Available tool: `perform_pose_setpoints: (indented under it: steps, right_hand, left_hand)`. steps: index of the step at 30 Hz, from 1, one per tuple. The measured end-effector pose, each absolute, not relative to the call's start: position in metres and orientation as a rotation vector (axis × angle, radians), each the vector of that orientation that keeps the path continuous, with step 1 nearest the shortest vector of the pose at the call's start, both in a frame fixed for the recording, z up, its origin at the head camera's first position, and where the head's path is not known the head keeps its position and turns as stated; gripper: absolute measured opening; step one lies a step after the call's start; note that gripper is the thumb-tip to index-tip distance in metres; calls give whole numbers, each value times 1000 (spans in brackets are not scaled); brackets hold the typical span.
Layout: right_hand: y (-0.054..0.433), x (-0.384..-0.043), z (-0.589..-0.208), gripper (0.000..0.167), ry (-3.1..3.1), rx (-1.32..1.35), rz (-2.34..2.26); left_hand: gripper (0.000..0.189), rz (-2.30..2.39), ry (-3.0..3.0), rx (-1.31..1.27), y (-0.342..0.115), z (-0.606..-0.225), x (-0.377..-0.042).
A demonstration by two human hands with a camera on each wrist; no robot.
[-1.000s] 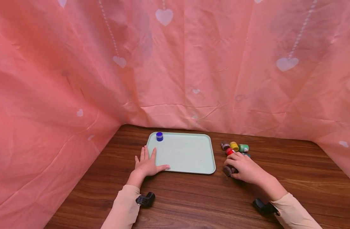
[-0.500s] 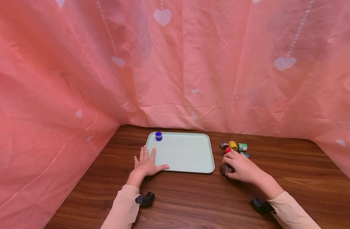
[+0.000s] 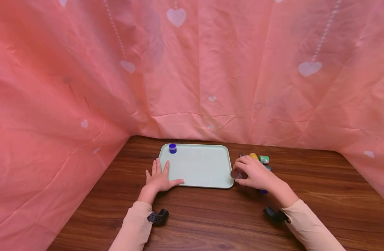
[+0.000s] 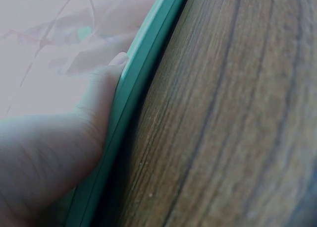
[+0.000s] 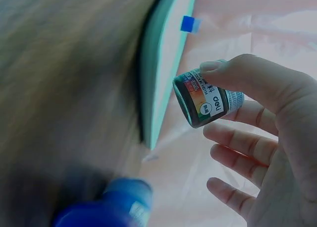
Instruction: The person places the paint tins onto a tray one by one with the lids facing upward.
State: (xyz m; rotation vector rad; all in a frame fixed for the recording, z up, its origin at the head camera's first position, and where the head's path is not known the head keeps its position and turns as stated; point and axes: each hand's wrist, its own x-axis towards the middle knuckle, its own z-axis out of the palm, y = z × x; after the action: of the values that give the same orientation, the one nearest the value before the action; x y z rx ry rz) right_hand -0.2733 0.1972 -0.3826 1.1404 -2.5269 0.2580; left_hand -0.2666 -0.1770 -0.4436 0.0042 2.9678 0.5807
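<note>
My right hand (image 3: 256, 174) pinches a small dark paint jar (image 5: 198, 99) between thumb and index finger, with the other fingers loosely bent below. The jar is tilted, its printed label showing in the right wrist view. It hangs by the right edge of a pale green tray (image 3: 198, 167). Fingers spread wide, my left hand (image 3: 158, 181) rests on the tray's front left corner, its thumb along the front rim (image 4: 126, 78). A blue paint jar (image 3: 173, 149) stands at the tray's back left corner.
Right of the tray lie a yellow jar (image 3: 253, 156), a green jar (image 3: 264, 160) and a teal jar (image 3: 268, 167), partly behind my right hand. A blue jar (image 3: 263, 191) shows under the wrist. Pink curtain (image 3: 210, 87) walls the wooden table at back and left.
My right hand has picked up the dark jar and carried it left to the tray's edge. Another blue jar now shows beneath the wrist. The left hand stays on the tray.
</note>
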Motion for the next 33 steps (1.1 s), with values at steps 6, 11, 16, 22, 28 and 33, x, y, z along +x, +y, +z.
perform_pose_setpoints:
  steps: [6, 11, 16, 22, 28, 33]
  right_hand:
    - [178, -283, -374, 28, -2552, 1127, 315]
    - [160, -291, -371, 30, -2569, 1120, 337]
    - [144, -298, -369, 29, -2584, 1112, 366]
    - [126, -311, -370, 30, -2532, 1110, 395]
    - [108, -321, -369, 32, -2550, 1093, 447]
    - [95, -330, -368, 32, -2544, 1066, 512]
  left_hand:
    - [117, 565, 2963, -4, -177, -441, -266]
    - [116, 563, 2966, -3, -175, -434, -262]
    - [114, 574, 2974, 4, -173, -431, -259]
    - [115, 577, 2972, 0, -172, -430, -258]
    - [114, 592, 2968, -10, -171, -430, -258]
    - [115, 566, 2957, -26, -171, -429, -259]
